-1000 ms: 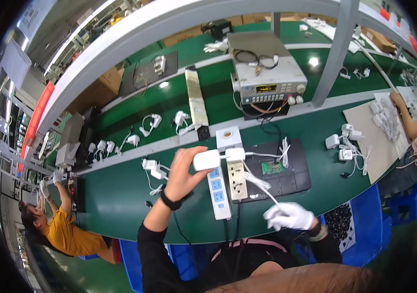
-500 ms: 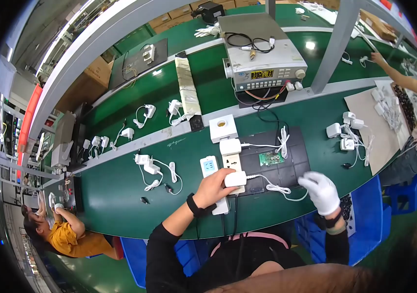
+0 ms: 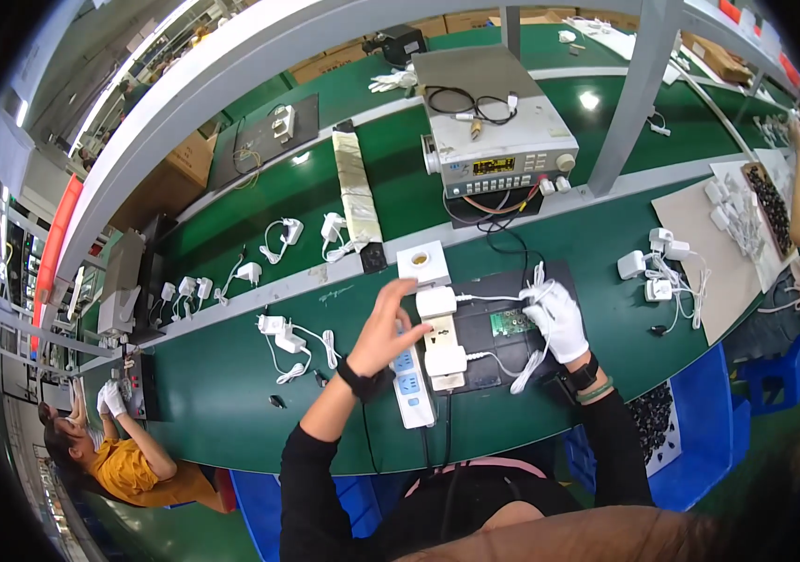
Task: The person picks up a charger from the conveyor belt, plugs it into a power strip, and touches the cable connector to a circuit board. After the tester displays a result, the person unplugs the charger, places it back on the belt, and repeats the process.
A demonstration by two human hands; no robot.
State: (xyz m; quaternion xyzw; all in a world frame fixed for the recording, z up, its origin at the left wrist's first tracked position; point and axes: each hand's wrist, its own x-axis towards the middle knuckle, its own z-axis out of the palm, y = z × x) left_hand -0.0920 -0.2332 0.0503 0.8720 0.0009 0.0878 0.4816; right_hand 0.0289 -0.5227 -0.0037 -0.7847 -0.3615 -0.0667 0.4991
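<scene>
My bare left hand (image 3: 386, 330) is open, its fingers apart beside the upper white power adapter (image 3: 436, 302) and not closed round it. A lower white adapter (image 3: 445, 361) sits on the same cream socket block (image 3: 440, 334). My right hand (image 3: 555, 318), in a white glove, is closed on the coiled white cable (image 3: 538, 273) of the upper adapter; its fingertips partly hide the coil. Just under those fingers lies a green circuit board (image 3: 510, 324) on a black mat (image 3: 478, 375). Next to my left wrist is a white power strip (image 3: 413, 398) with blue sockets.
A grey bench power supply (image 3: 503, 159) stands behind the mat. White adapters with cables lie at the left (image 3: 283, 334) and the right (image 3: 659, 264). A grey post (image 3: 634, 103) rises at the back right. Co-workers sit at both sides, one in a yellow shirt (image 3: 138, 466).
My left hand has let go of the lower adapter and moved up toward the upper one. My gloved right hand has moved left and up onto the upper adapter's cable coil.
</scene>
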